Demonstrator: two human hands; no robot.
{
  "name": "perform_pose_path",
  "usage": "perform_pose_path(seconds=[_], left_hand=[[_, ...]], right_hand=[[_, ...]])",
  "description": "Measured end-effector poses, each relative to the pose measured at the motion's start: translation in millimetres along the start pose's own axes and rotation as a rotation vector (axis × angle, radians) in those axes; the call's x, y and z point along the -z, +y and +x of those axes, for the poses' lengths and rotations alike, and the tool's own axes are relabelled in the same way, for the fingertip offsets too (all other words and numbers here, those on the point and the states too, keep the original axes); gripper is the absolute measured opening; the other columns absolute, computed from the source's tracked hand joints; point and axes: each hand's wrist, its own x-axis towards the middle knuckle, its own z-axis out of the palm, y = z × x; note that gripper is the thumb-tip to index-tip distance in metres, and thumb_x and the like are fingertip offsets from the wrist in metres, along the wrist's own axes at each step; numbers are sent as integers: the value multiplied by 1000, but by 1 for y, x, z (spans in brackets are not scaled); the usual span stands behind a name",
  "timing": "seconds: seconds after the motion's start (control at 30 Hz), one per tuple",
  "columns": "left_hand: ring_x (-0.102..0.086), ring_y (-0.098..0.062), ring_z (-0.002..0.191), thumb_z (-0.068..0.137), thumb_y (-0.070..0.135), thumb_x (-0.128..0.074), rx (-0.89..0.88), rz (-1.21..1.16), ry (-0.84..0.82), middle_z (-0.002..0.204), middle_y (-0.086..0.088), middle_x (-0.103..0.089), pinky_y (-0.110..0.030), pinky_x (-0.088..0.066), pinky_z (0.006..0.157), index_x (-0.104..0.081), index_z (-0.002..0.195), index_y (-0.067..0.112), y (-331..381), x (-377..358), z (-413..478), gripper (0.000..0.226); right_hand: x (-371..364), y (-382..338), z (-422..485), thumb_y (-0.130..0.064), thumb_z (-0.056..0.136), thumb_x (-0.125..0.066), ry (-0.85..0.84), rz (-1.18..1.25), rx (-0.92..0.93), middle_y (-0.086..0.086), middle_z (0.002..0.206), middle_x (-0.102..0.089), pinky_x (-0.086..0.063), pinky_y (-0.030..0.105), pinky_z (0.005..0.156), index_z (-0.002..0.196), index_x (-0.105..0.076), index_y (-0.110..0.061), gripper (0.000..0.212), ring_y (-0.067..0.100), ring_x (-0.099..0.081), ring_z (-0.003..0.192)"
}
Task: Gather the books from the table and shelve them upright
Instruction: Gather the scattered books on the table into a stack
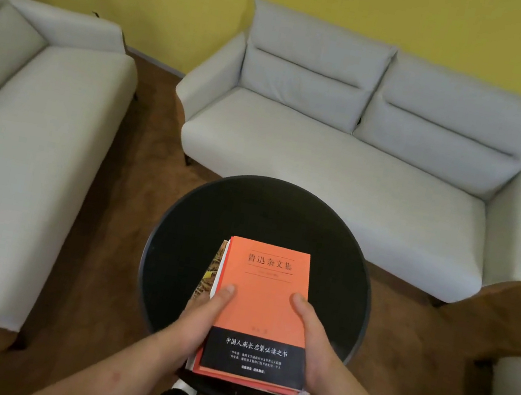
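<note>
One stack of books (263,302), at least three counted, orange volume topmost, lies at the near side of one round black table (250,209). The left hand (207,313) and right hand (310,338) each clasp one side of the stack, thumbs on the cover. Two grey seats stand beyond: far sofa (345,163) and left sofa (29,135).

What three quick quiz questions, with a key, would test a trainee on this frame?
1. True or false: the top book is blue.
2. The stack is gripped by: A one hand, B both hands, C neither hand.
3. Fill in: the black table is ____ in shape.

Key:
1. False, it is orange.
2. B: left hand and right hand, with thumbs on top.
3. Round.
</note>
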Motion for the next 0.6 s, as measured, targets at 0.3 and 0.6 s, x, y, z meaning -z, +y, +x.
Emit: perform_pose_path(seconds=[0.3, 0.6], left_hand=[[-74, -21, 100, 58, 78, -75, -94, -7, 118, 111, -1, -77, -42, -55, 95, -55, 131, 23, -18, -25, 1, 94], [-77, -17, 65, 91, 61, -48, -62, -210, 72, 76, -1, -79, -32, -49, 64, -62, 110, 22, 1, -29, -17, 45]], right_hand=[[28, -19, -2, -55, 73, -72, 12, -134, 26, 21, 97, -76, -57, 46, 85, 131, -59, -12, 73, 40, -72, 89], [5, -23, -12, -54, 88, -60, -50, -143, 7, 19, 101, -77, -56, 44, 76, 131, -56, -14, 59, 37, -72, 94]])
